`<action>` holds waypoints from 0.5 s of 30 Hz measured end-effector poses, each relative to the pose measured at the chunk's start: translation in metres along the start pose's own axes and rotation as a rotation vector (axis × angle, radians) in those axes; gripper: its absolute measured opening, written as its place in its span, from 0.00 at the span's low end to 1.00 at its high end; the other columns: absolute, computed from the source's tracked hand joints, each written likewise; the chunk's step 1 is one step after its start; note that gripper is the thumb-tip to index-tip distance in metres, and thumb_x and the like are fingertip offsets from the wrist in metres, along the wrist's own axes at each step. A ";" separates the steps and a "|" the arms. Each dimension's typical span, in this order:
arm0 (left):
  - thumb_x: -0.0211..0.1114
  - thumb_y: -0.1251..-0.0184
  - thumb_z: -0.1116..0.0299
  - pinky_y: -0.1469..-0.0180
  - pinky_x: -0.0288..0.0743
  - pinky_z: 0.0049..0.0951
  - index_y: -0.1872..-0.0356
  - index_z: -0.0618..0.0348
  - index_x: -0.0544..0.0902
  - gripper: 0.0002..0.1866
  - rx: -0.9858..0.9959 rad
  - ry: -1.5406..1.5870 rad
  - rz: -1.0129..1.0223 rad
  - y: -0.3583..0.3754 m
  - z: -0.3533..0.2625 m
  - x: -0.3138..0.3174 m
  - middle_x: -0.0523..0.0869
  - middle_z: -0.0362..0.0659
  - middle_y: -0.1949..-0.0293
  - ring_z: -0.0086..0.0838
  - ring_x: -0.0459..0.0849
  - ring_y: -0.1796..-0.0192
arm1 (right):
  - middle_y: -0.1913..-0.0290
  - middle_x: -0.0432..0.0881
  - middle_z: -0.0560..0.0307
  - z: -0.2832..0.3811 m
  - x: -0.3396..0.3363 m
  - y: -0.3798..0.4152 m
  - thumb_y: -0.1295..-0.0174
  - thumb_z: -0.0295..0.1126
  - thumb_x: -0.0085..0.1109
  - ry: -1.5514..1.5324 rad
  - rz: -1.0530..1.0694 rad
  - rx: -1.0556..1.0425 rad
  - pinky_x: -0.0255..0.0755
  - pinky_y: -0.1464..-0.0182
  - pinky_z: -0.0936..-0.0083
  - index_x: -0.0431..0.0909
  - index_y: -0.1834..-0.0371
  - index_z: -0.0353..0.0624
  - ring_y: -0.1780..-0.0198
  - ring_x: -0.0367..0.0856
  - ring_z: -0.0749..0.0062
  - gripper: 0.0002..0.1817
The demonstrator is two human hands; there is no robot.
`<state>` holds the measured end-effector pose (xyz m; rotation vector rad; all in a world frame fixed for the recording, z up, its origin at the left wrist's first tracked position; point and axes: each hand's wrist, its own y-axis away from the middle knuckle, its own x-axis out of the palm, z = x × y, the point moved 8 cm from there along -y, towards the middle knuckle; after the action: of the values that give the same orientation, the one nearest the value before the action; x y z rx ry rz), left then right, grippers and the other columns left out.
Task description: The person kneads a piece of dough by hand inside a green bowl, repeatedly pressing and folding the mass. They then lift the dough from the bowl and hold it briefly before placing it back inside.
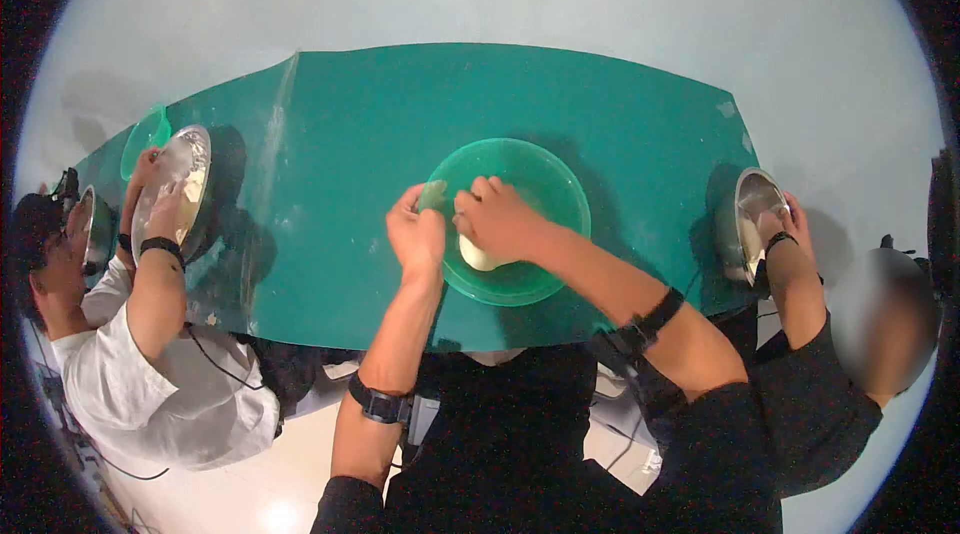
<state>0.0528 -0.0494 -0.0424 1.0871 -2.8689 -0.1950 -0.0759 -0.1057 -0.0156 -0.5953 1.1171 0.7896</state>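
A translucent green bowl [540, 184] stands on the green table mat [340, 134] straight in front of me. A pale lump of dough [478, 256] lies in its bottom. My left hand [417, 232] grips the bowl's near left rim. My right hand [498, 219] reaches into the bowl, fingers curled down onto the dough; whether it grips the dough is hidden by the hand itself.
To the left a person in white tilts a metal bowl [178, 182] with both hands; a small green bowl [146, 137] stands behind it. To the right a person in black has a hand in another metal bowl [752, 219]. A flour streak crosses the mat.
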 end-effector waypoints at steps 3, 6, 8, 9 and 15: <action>0.52 0.46 0.86 0.63 0.72 0.22 0.53 0.67 0.89 0.22 0.027 -0.002 -0.014 0.003 -0.004 0.002 0.88 0.40 0.65 0.20 0.81 0.66 | 0.44 0.76 0.45 0.022 -0.009 0.031 0.30 0.42 0.61 0.116 -0.111 -0.167 0.73 0.37 0.49 0.78 0.49 0.41 0.36 0.74 0.47 0.16; 0.51 0.46 0.87 0.62 0.73 0.22 0.53 0.68 0.89 0.22 0.010 0.052 0.021 0.010 -0.007 0.008 0.88 0.41 0.62 0.21 0.81 0.65 | 0.47 0.76 0.46 0.031 -0.018 0.042 0.31 0.40 0.61 0.145 -0.263 -0.353 0.73 0.37 0.49 0.78 0.50 0.41 0.38 0.75 0.49 0.15; 0.51 0.46 0.87 0.62 0.73 0.23 0.52 0.68 0.88 0.23 0.024 0.042 0.020 0.017 -0.010 0.006 0.88 0.41 0.62 0.21 0.81 0.65 | 0.48 0.76 0.47 0.041 -0.028 0.043 0.32 0.39 0.62 0.171 -0.349 -0.445 0.73 0.38 0.50 0.78 0.51 0.41 0.40 0.76 0.50 0.15; 0.50 0.45 0.87 0.62 0.73 0.23 0.51 0.68 0.88 0.23 0.024 0.037 0.023 0.020 -0.011 0.006 0.88 0.41 0.62 0.21 0.81 0.65 | 0.48 0.76 0.47 0.039 -0.025 0.040 0.34 0.39 0.62 0.157 -0.348 -0.412 0.74 0.38 0.51 0.78 0.51 0.41 0.40 0.76 0.50 0.15; 0.50 0.44 0.85 0.62 0.72 0.24 0.49 0.68 0.85 0.23 -0.008 0.053 0.077 0.033 -0.017 0.009 0.83 0.37 0.64 0.19 0.78 0.64 | 0.44 0.79 0.43 0.023 -0.003 0.016 0.38 0.40 0.63 0.172 -0.268 -0.279 0.75 0.38 0.52 0.76 0.46 0.43 0.39 0.79 0.46 0.21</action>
<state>0.0262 -0.0329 -0.0206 0.9634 -2.8535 -0.1709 -0.0765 -0.0789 -0.0056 -1.0417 1.0617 0.6736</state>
